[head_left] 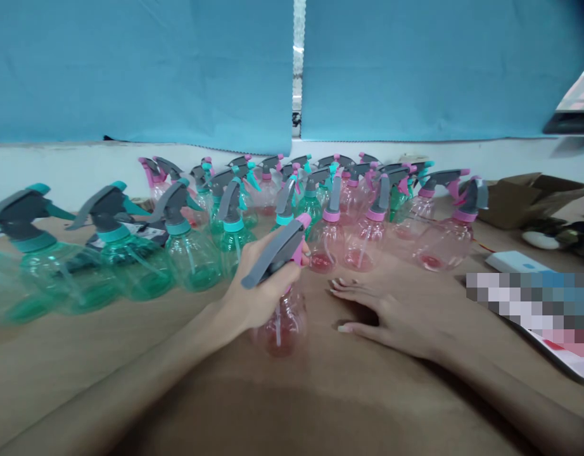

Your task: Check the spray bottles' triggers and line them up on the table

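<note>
My left hand (256,288) is wrapped round the neck of a clear pink spray bottle (281,329) with a grey and pink trigger head. The bottle stands nearly upright at the middle of the wooden table (292,405), its nozzle pointing away to the right. To its right, my right hand (384,310) rests low over the tabletop, fingers stretched out and holding nothing. Just beyond both hands stand two more pink spray bottles (326,244). A row of green spray bottles (194,259) runs along the left, the nearest ones slightly blurred.
Several more pink and green spray bottles (268,183) crowd the back by the white wall. A brown cardboard box (524,199) sits at the right, with a white box (522,261) in front of it. Blue cloth (140,69) hangs behind. At the right edge lies a partly pixelated flat object (577,364).
</note>
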`<state>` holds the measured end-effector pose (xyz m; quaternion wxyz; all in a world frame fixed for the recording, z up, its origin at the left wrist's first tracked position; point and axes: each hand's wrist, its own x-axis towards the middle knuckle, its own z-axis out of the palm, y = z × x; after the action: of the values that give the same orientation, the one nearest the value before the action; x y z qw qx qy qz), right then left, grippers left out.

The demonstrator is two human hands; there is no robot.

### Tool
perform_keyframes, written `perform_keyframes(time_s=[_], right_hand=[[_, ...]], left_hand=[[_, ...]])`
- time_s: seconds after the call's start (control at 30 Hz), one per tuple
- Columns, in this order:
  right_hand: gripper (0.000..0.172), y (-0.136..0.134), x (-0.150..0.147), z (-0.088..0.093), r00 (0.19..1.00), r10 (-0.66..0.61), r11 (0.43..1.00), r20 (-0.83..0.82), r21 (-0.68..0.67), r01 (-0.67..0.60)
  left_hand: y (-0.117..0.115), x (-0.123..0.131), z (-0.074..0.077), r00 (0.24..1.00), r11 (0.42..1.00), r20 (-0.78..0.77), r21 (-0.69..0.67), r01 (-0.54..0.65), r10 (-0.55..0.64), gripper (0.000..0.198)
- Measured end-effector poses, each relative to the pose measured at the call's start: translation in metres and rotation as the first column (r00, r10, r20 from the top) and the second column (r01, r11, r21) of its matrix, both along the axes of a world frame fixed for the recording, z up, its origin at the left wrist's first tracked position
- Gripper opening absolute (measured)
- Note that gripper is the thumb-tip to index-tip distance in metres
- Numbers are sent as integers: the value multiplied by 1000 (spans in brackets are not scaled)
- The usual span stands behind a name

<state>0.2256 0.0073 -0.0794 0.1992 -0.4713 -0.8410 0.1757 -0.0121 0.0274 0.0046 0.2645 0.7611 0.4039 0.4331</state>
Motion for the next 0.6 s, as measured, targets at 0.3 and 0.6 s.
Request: perform_keyframes(time_s=[0.3,0.6], right_hand=[[61,-1,-1,4,1000,-16,1000,25,5,16],[64,0,1,-5,1000,5,1000,-22,-1,-5]], left_hand=[[-1,3,0,1000,1000,-25,16,-5,6,6],[-4,6,0,999,996,-37,81,-22,25,30]])
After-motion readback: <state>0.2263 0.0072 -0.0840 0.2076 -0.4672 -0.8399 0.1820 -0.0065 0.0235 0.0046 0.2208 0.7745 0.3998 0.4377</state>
